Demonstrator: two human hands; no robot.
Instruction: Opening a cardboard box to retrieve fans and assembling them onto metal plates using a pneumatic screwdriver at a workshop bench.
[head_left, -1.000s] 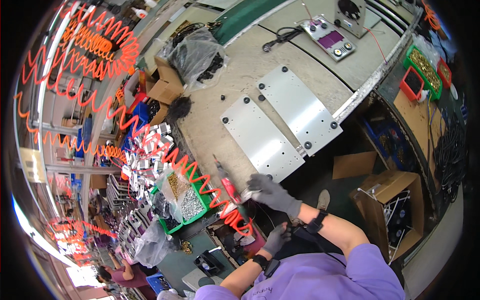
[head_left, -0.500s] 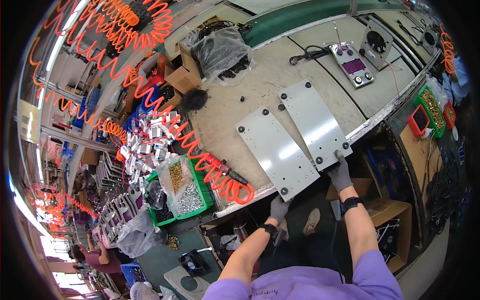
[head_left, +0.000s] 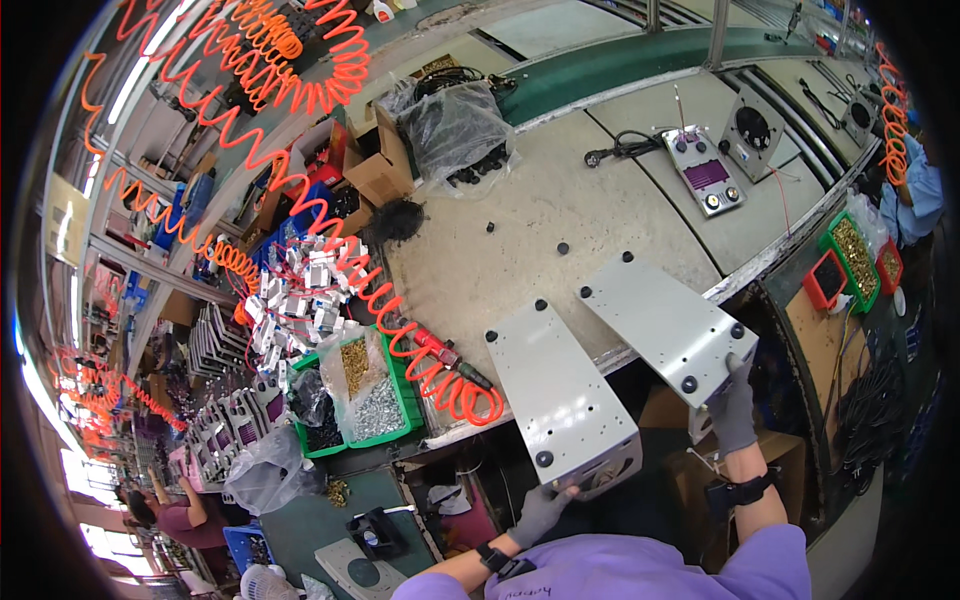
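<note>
Two light grey metal housings hang partly past the near edge of the workbench, each with black round rubber feet and small holes on its top face. My left hand (head_left: 540, 512), in a grey glove, grips the near end of the left housing (head_left: 560, 385). My right hand (head_left: 735, 412), gloved too, grips the near end of the right housing (head_left: 665, 320). Each housing's near end face, with cut-outs, shows below its top. Some fingers of both hands are hidden under or behind the metal. A loose black rubber foot (head_left: 562, 248) lies on the bench beyond the housings.
A red air screwdriver (head_left: 440, 350) on an orange coiled hose lies left, beside green bins (head_left: 400, 415) of screws. White parts are piled behind them. A purple-panelled unit (head_left: 706, 176) stands far right. Below the right housing is a cardboard box (head_left: 790, 460).
Both housings have come toward me, partly off the bench, and tilted so their near end faces show. They have spread further apart, and both hands have moved with them.
</note>
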